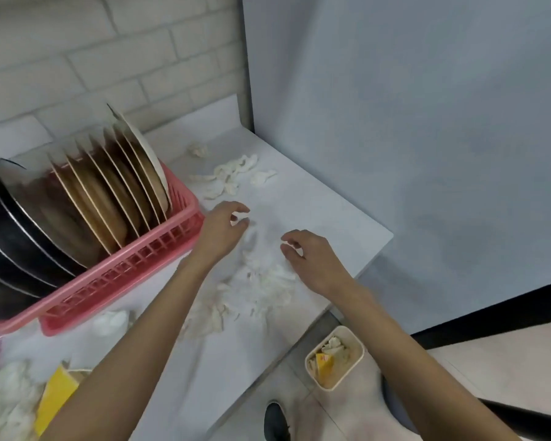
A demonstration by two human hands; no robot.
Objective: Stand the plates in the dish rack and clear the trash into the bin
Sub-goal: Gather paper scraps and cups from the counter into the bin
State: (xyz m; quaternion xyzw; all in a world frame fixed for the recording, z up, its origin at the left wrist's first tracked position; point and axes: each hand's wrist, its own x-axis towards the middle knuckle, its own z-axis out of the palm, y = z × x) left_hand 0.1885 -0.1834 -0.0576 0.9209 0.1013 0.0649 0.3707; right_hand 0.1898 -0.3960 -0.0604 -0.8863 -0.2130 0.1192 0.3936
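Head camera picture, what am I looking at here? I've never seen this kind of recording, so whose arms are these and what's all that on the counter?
There is no machine here. A person wears a wide-angle camera on the head, looking forward and down, so the two arms reaching in from the bottom are that person's own. The left hand and right hand hover over the pale counter with fingers loosely curled; neither appears to hold anything. Between and below them lies a heap of white scraps, with more farther back. To the left stands a pink dish rack full of plates standing on edge. At bottom left is a yellow carton. On the floor beside the counter sits a beige bin with some trash already in it.
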